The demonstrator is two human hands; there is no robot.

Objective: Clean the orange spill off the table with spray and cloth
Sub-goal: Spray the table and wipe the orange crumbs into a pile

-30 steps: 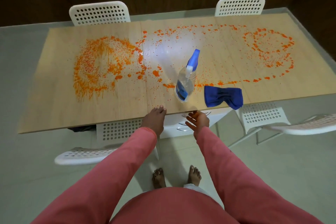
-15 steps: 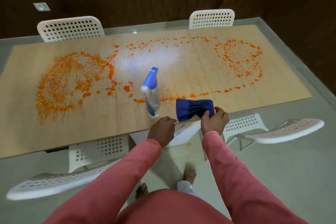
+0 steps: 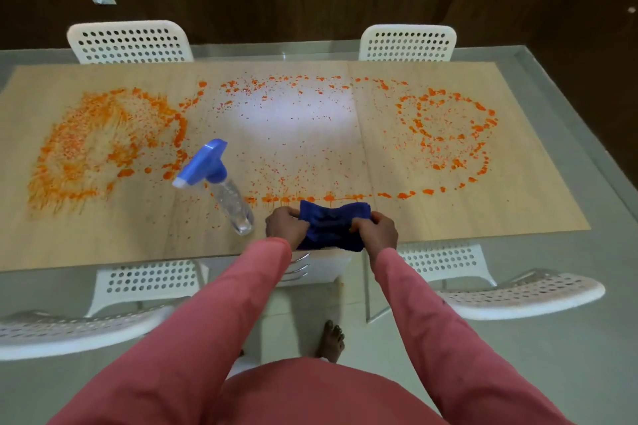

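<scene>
Both hands meet over the near edge of the surface, each gripping one end of the dark blue folded cloth (image 3: pixel 333 226). The left hand (image 3: pixel 286 225) curls its fingers around the cloth's left end, knuckles up; the right hand (image 3: pixel 377 228) pinches the right end in the same way, thumb side turned inward. The cloth bunches between them, narrower in the middle, its lower part hanging just past the near edge. Both arms reach forward from the body in pink long sleeves (image 3: pixel 214 317), elbows low, forearms converging toward the cloth.

Just left of the left hand stands the clear plastic spray bottle with a blue trigger head (image 3: pixel 221 183), upright on the surface, appearing tilted in the wide view, its nozzle pointing left. It is near the hand but apart from it.

The light wooden rectangular surface (image 3: pixel 448 217) carries the orange spill (image 3: pixel 103 145): a dense smeared ring on the left, a looser ring of blobs on the right, and a scatter of fine spots between, with a line of drips running just beyond the cloth. A bright glare patch lies in the middle.

White perforated plastic chairs (image 3: pixel 129 41) stand at the far side and the near side. One bare foot (image 3: pixel 331 342) shows on the pale floor below.
</scene>
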